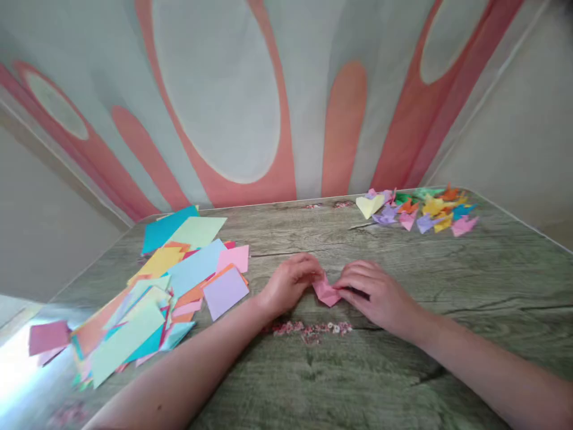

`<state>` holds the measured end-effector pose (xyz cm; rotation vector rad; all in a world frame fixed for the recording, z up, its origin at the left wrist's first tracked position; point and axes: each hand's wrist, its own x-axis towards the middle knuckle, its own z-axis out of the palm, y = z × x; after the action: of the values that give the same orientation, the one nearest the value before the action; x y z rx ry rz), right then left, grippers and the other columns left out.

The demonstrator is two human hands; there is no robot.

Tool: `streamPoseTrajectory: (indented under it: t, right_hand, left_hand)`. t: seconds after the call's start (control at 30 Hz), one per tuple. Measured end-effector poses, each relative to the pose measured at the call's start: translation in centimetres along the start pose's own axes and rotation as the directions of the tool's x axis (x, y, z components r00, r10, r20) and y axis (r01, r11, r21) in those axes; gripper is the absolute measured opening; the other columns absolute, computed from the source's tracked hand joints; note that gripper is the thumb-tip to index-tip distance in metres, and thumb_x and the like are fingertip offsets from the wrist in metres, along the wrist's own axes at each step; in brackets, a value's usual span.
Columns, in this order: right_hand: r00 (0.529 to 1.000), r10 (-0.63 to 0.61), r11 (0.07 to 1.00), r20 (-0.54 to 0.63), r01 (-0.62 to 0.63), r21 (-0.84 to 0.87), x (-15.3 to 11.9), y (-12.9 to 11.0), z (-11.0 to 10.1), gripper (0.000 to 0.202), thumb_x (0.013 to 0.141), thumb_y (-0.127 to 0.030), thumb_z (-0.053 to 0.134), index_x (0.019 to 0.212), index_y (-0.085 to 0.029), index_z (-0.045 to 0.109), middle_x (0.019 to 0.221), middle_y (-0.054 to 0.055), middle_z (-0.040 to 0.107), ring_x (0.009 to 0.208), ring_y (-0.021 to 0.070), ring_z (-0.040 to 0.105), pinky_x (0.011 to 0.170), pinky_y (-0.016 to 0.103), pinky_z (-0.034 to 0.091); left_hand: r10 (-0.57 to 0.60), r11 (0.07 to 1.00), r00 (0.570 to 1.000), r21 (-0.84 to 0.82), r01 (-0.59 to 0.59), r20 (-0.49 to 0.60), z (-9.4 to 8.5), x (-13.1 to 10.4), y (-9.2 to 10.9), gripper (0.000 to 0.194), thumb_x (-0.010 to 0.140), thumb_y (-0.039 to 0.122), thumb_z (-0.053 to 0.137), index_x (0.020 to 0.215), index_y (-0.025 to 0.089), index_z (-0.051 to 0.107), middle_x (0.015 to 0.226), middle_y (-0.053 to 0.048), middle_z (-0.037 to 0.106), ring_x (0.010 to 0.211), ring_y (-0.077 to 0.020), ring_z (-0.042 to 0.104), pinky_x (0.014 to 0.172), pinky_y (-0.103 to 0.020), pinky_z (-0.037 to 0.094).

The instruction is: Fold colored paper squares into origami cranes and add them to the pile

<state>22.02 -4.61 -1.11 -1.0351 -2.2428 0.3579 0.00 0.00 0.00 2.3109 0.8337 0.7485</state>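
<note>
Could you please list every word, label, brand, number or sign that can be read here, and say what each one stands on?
No readable text on the folded pink paper, the paper sheets or the folded paper figures.
None on the patterned backdrop either.
The tabletop shows small floral marks, too blurred to rule out lettering.

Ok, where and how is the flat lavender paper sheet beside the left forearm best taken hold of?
Probably by the near edge of the lavender sheet, coming from the near side, thumb on top, fingertip underneath. It lies flat, overlapping an orange paper sheet at its far side, but no paper shows along that near edge.
</note>
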Motion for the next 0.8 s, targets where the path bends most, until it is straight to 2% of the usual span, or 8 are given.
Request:
streamPoseTrajectory:
  t: [0.23,0.43,0.57,0.67,0.8]
  right_hand:
    - [1.000,0.006,1.000,0.003,-0.006,0.018,0.0,-0.7,0.2,0.011,0.089,-0.028,0.058,0.096,-0.022,0.065,0.093,0.005,0.067,0.093,0.0210,0.058,0.084,0.039,0.044]
    - [0.998,0.070,0.997,0.005,-0.070,0.037,0.0,-2.1,0.4,0.010,0.090,-0.027,0.056,0.090,-0.022,0.065,0.086,0.003,0.066,0.087,0.0200,0.057,0.081,0.038,0.043]
    - [0.994,0.110,0.992,-0.014,-0.109,0.060,-0.1,-2.2,0.8,0.009,0.089,-0.026,0.058,0.084,-0.021,0.063,0.082,0.002,0.065,0.083,0.0192,0.057,0.078,0.036,0.043]
    - [0.993,0.115,0.991,-0.012,-0.114,0.073,-0.2,-1.8,0.8,0.007,0.089,-0.024,0.058,0.085,-0.022,0.063,0.082,0.001,0.065,0.083,0.0186,0.058,0.078,0.035,0.043]
    - [0.993,0.112,0.991,-0.035,-0.110,0.072,-0.3,-1.3,0.6,0.007,0.090,-0.022,0.056,0.089,-0.023,0.063,0.086,0.002,0.066,0.085,0.0189,0.058,0.079,0.035,0.043]
  left_hand:
    - [-0.024,1.000,1.000,-0.011,0.024,-0.015,0.2,0.1,0.7,0.014,0.087,0.009,0.050,0.086,0.017,0.062,0.090,-0.003,0.058,0.088,-0.0138,0.055,0.082,-0.025,0.043]
    - [-0.067,0.992,0.998,0.102,0.067,-0.008,0.8,-0.3,2.3,0.011,0.091,0.014,0.045,0.087,0.017,0.054,0.089,-0.004,0.056,0.086,-0.0155,0.053,0.077,-0.026,0.043]
    - [-0.063,0.986,0.998,0.153,0.060,0.014,1.1,-0.4,2.9,0.012,0.092,0.015,0.042,0.088,0.017,0.052,0.091,-0.005,0.056,0.085,-0.0157,0.053,0.076,-0.026,0.042]
    - [-0.040,0.992,0.999,0.119,0.039,0.010,1.1,-0.4,2.7,0.013,0.092,0.013,0.042,0.088,0.018,0.054,0.092,-0.004,0.056,0.088,-0.0154,0.053,0.077,-0.026,0.043]
    - [-0.032,0.999,0.997,0.042,0.035,-0.067,0.9,-0.3,2.0,0.014,0.089,0.009,0.046,0.087,0.018,0.057,0.096,-0.004,0.057,0.093,-0.0148,0.054,0.083,-0.026,0.043]
